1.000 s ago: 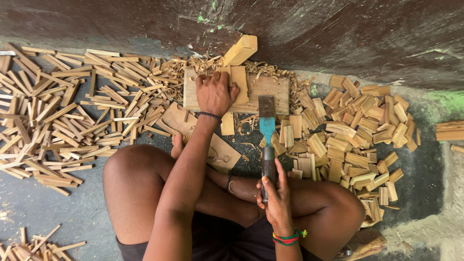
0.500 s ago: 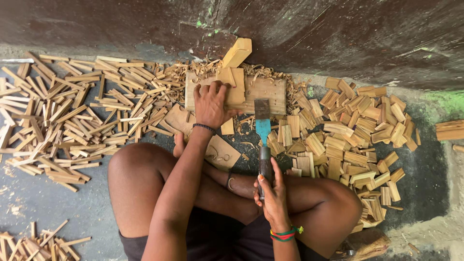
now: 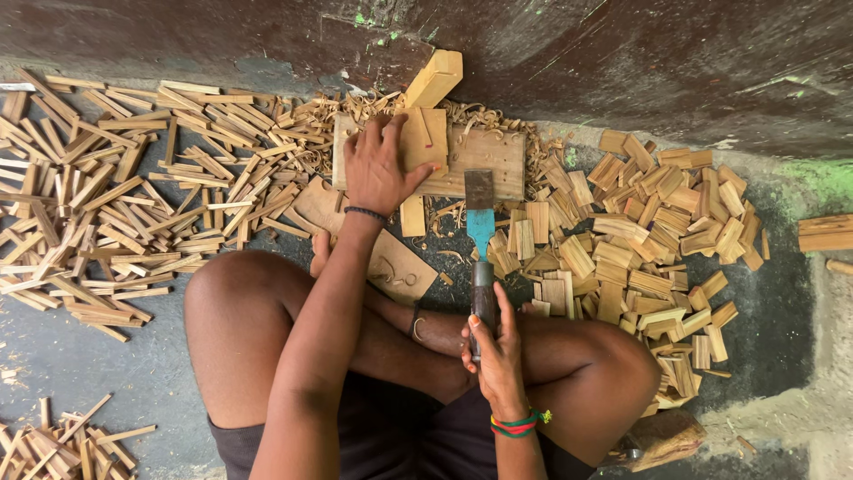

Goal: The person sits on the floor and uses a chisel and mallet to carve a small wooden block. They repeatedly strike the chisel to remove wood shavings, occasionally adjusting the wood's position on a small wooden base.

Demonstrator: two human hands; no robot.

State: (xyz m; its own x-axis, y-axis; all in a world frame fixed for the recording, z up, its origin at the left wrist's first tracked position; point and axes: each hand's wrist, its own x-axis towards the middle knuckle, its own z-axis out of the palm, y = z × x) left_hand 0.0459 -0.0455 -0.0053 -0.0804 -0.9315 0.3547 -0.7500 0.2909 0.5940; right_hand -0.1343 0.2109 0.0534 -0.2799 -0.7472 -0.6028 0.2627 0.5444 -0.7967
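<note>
My left hand [image 3: 380, 164] rests flat on a small rectangular wood piece [image 3: 422, 138] lying on a thick wooden work board [image 3: 484, 160]. My right hand [image 3: 496, 342] grips the dark handle of a wide chisel [image 3: 480, 233] with a blue shank; its blade points up toward the board and sits just below the board's near edge. I sit cross-legged, knees spread either side of the tool. A thicker wood block [image 3: 435, 78] leans against the wall behind the board.
A heap of thin split sticks [image 3: 115, 204] covers the floor on the left, with more sticks [image 3: 62, 440] at bottom left. Flat cut wood tiles [image 3: 657, 231] pile up on the right. Shavings [image 3: 311, 133] lie around the board. A dark wall [image 3: 577, 53] runs along the top.
My left hand has shifted slightly on the small wood piece, settling flat. The chisel in my right hand stays near the same spot below the board.
</note>
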